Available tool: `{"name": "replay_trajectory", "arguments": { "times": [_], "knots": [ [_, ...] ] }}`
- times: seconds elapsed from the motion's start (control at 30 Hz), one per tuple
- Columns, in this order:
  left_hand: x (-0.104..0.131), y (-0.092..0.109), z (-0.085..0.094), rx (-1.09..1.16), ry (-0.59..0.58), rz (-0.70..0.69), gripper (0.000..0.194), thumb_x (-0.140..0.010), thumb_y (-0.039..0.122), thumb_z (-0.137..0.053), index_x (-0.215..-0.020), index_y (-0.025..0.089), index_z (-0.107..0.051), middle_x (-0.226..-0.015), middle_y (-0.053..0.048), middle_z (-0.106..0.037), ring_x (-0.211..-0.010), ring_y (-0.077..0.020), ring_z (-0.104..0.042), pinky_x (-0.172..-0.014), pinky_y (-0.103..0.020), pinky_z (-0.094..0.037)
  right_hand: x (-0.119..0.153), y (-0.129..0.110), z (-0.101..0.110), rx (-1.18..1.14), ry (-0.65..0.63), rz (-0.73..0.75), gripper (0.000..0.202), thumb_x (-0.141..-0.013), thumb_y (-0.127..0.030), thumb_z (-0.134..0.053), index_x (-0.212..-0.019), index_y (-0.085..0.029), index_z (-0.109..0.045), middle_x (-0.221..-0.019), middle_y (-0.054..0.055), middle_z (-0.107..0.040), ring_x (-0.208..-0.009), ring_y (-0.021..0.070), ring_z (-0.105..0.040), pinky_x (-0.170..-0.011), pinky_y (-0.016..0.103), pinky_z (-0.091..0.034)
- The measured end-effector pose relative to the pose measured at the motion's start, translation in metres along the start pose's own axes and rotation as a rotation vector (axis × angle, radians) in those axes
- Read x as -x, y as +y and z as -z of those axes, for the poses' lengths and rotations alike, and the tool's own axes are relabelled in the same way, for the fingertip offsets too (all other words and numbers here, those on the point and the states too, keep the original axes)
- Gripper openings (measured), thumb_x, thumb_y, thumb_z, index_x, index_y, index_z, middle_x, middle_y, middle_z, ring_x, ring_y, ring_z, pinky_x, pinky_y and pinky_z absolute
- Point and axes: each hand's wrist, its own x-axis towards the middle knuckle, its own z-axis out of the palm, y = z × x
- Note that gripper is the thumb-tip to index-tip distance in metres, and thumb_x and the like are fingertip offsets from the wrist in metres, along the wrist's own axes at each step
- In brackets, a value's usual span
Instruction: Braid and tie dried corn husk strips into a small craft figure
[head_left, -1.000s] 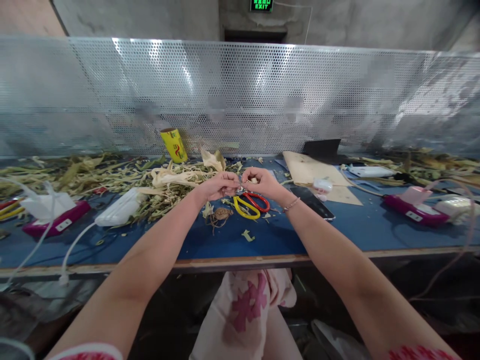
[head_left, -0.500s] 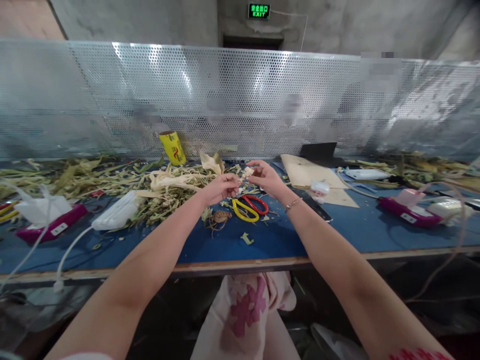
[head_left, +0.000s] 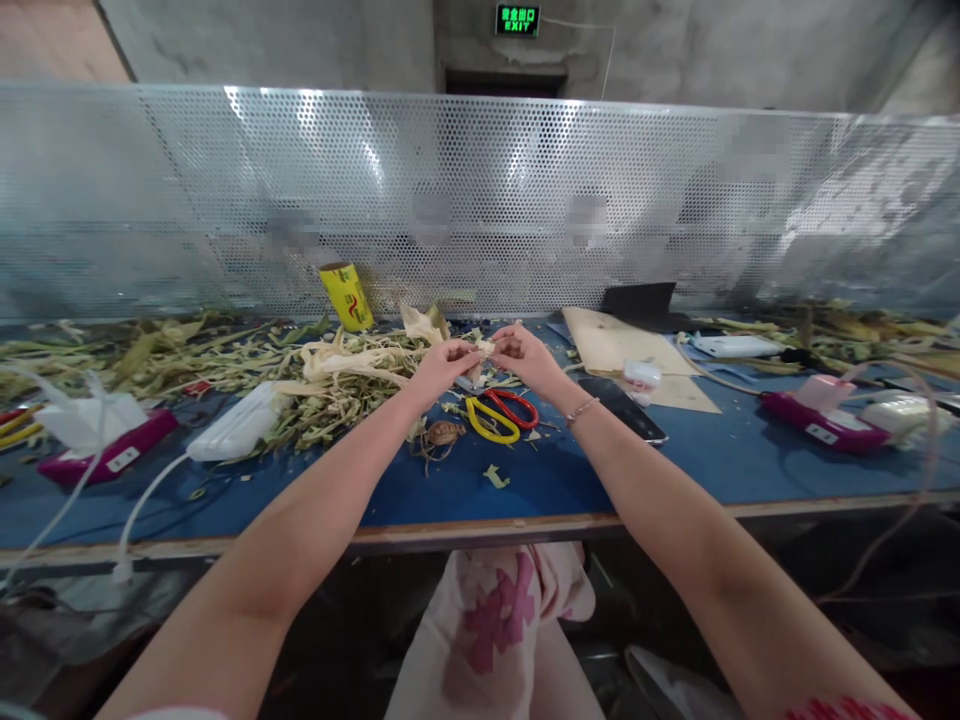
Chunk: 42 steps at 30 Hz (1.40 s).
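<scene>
My left hand (head_left: 448,364) and my right hand (head_left: 523,354) meet above the blue table, fingers pinched on a small pale piece of dried husk (head_left: 486,350) between them. Its exact shape is partly covered by my fingertips. Just below lie scissors with one yellow and one red handle (head_left: 493,428), their blades hidden under scraps. Left of the scissors sits a brown ball of twine (head_left: 442,433) with loose strands. A heap of dried plant stalks and leaves (head_left: 322,415) spreads to the left of my left hand, with pale husks (head_left: 341,358) on top.
A yellow tube (head_left: 346,297) stands behind the heap. White and purple power strips (head_left: 234,422) with cables lie at left, another purple one (head_left: 821,425) at right. A dark phone (head_left: 624,408) and brown card (head_left: 630,340) lie right of my hands. A perforated metal screen (head_left: 480,200) closes the back.
My hands have come closer together, and the fingers of my right hand have closed in on the pale piece. The things on the table lie as before.
</scene>
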Motion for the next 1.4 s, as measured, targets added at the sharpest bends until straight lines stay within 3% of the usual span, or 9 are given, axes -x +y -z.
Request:
{"name": "replay_trajectory", "arguments": {
  "times": [0.27, 0.6, 0.9, 1.17, 1.4],
  "knots": [
    [0.002, 0.0, -0.004, 0.021, 0.114, -0.014, 0.031, -0.061, 0.035, -0.067, -0.081, 0.014, -0.055, -0.068, 0.0, -0.06, -0.06, -0.0079, -0.054, -0.062, -0.022, -0.044, 0.0, 0.003, -0.002, 0.069, 0.005, 0.021, 0.025, -0.065, -0.025, -0.059, -0.086, -0.019, -0.047, -0.065, -0.004, -0.052, -0.06, 0.0097, -0.053, -0.06, 0.027, -0.045],
    [0.002, 0.002, -0.005, 0.016, 0.107, -0.011, 0.028, -0.061, 0.036, -0.067, -0.072, 0.013, -0.055, -0.061, 0.002, -0.058, -0.056, -0.0069, -0.052, -0.059, -0.022, -0.043, 0.0, 0.005, -0.006, 0.12, -0.011, 0.02, 0.022, -0.065, -0.023, -0.057, -0.084, -0.018, -0.048, -0.065, -0.003, -0.052, -0.06, 0.0095, -0.051, -0.06, 0.026, -0.044],
    [0.001, 0.0, -0.005, -0.007, 0.068, -0.016, 0.029, -0.063, 0.038, -0.065, -0.074, 0.013, -0.055, -0.065, 0.001, -0.059, -0.059, -0.0071, -0.053, -0.063, -0.023, -0.043, 0.004, -0.001, -0.007, 0.232, 0.038, 0.034, 0.016, -0.069, -0.028, -0.057, -0.079, -0.018, -0.05, -0.065, -0.002, -0.053, -0.059, 0.0103, -0.051, -0.059, 0.027, -0.043],
    [0.003, 0.001, -0.007, -0.041, -0.074, 0.065, 0.034, -0.06, 0.036, -0.068, -0.08, 0.011, -0.056, -0.065, 0.0, -0.061, -0.063, -0.0109, -0.057, -0.065, -0.025, -0.043, 0.004, -0.003, -0.009, 0.155, 0.077, -0.014, 0.014, -0.07, -0.03, -0.056, -0.076, -0.019, -0.05, -0.065, -0.001, -0.054, -0.06, 0.0114, -0.054, -0.06, 0.028, -0.047],
    [0.003, 0.006, -0.004, 0.032, 0.069, 0.215, 0.023, -0.072, 0.029, -0.06, -0.086, 0.016, -0.048, -0.068, 0.001, -0.062, -0.051, -0.0084, -0.055, -0.056, -0.025, -0.047, 0.003, -0.001, -0.008, 0.203, 0.058, -0.012, 0.012, -0.07, -0.024, -0.053, -0.08, -0.019, -0.05, -0.065, -0.002, -0.052, -0.059, 0.0111, -0.052, -0.059, 0.028, -0.047]
  ]
}}
